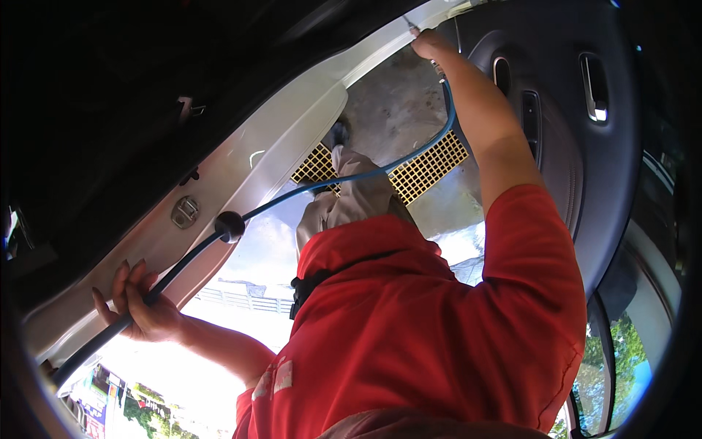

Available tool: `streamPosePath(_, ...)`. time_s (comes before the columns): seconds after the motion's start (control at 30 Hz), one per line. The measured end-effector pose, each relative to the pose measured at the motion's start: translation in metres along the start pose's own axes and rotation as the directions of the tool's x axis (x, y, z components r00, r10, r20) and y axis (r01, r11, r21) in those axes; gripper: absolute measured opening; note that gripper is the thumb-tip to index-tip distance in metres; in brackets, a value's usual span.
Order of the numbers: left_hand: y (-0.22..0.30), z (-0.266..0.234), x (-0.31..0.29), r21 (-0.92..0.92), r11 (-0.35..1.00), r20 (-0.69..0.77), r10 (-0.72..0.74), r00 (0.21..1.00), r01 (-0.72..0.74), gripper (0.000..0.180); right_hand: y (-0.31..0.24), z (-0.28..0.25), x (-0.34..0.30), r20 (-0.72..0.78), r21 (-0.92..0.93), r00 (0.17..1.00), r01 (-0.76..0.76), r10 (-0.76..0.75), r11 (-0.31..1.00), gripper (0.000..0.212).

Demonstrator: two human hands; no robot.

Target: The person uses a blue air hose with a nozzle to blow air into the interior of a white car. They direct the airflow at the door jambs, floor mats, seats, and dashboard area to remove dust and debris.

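A blue hose (pixel 292 192) runs from the lower left, past a car's door opening, up to the top. Across the palm and fingers of my left hand (pixel 150 311) lies its near stretch, with the fingers loosely curved around it. A dark round ball (pixel 230 227) is threaded on the hose a little beyond that hand. At the top, my right hand (pixel 433 47) is closed around a small tool with a thin metal tip (pixel 412 26), which looks like an air blow gun; most of it is hidden in the fist. A metal fitting (pixel 439 71) joins it to the hose.
The pale door sill (pixel 292 121) of the car slants along the left, with a metal latch striker (pixel 186 211) on its frame. An open door panel (pixel 563 146) with a handle (pixel 594 88) stands at the right. Yellow floor grating (pixel 430 167) lies beside my legs (pixel 351 190).
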State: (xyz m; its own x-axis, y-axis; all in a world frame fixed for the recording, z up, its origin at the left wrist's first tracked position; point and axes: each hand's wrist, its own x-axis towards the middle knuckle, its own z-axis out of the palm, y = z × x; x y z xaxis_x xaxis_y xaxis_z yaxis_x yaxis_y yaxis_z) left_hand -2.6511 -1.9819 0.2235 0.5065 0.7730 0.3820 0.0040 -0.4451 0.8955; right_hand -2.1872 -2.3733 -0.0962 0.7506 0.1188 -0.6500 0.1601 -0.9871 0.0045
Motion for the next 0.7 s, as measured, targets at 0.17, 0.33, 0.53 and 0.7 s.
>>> streamPosePath(0.17,0.003,0.004,-0.003,0.049,0.999,-0.036,-0.018,0.999,0.020,0.049,0.048,0.003,0.057,-0.119,-0.043,0.992,-0.045,0.040,0.998,0.044)
streamPosePath(0.33,0.000,0.004,-0.001,0.081,0.996,-0.073,-0.028,0.997,0.034,0.051,0.088,-0.023,0.084,-0.290,0.037,0.956,-0.037,0.046,0.999,0.045)
streamPosePath(0.53,0.001,0.000,-0.003,0.072,0.996,-0.082,-0.047,0.996,0.053,0.050,0.070,-0.089,0.038,-0.151,0.250,0.965,-0.170,0.212,0.953,0.041)
streamPosePath(0.7,-0.002,-0.002,-0.001,0.041,0.999,-0.041,-0.012,0.999,0.013,0.049,0.092,-0.083,0.059,-0.221,0.120,0.975,0.011,0.015,0.993,0.041)
